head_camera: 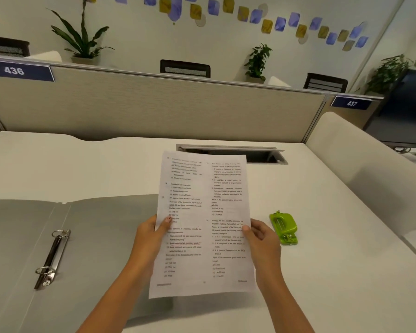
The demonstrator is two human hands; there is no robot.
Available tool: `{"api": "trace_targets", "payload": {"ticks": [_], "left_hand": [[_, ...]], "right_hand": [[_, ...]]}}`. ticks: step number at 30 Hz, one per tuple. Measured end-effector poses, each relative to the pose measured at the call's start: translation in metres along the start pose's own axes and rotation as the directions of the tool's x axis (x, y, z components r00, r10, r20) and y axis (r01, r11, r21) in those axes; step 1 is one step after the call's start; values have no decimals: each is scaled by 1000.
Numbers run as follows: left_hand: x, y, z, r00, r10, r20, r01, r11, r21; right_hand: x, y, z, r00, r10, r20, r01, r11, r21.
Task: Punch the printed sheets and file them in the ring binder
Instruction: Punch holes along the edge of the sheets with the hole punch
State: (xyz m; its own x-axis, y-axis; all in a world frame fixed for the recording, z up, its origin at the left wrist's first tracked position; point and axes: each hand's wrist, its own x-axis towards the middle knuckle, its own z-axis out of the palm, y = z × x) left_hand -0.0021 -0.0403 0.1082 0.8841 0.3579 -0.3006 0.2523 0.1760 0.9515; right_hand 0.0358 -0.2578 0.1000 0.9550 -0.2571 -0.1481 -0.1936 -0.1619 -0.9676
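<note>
A: Currently, what is the position of the printed sheets (203, 224)?

B: They are lifted off the desk (322, 236), upright and tilted slightly away, in front of the person. The left hand (151, 233) pinches the left edge, thumb on the printed face. The right hand (259, 233) pinches the right edge in the same way. Both hands are closed on the paper; neither is free.

A: How many sheets?

B: Cannot be determined. The edges read as one thin stack or a single sheet.

A: Where are the tools?

B: The green hole punch (283, 228) sits on the desk just beside the right hand, untouched. The ring binder (94, 236) lies open flat to the left, its lower right corner passing under the sheets. The rings (52, 258) appear closed, though that is hard to confirm.

A: Which step is in hand?

B: By my judgement, squaring the sheets before punching. A faint mark shows near the left margin; whether it is a hole is unclear.

A: Procedure for doing it well?

B: 1. Tap the bottom edge on the desk so all edges align.
2. Keep the pinch light; a tight pinch bows the paper.
3. Present the left margin to the punch, since the text runs close to that side.
4. Centre the long edge on the punch so the holes match the ring spacing.
5. Seat the edge fully against the back stop before pressing.

A: Main risk?

B: Likely a skewed feed, giving holes that miss the rings.
</note>
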Motion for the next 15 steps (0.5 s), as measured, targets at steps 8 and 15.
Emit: {"api": "trace_targets", "payload": {"ticks": [8, 15], "left_hand": [[23, -26, 5, 995, 81, -62, -58, 950, 307], [30, -47, 23, 996, 73, -43, -47, 897, 439]], "right_hand": [[22, 10, -12, 990, -75, -118, 57, 987, -148], [37, 31, -11, 985, -48, -165, 3, 965, -262]]}}
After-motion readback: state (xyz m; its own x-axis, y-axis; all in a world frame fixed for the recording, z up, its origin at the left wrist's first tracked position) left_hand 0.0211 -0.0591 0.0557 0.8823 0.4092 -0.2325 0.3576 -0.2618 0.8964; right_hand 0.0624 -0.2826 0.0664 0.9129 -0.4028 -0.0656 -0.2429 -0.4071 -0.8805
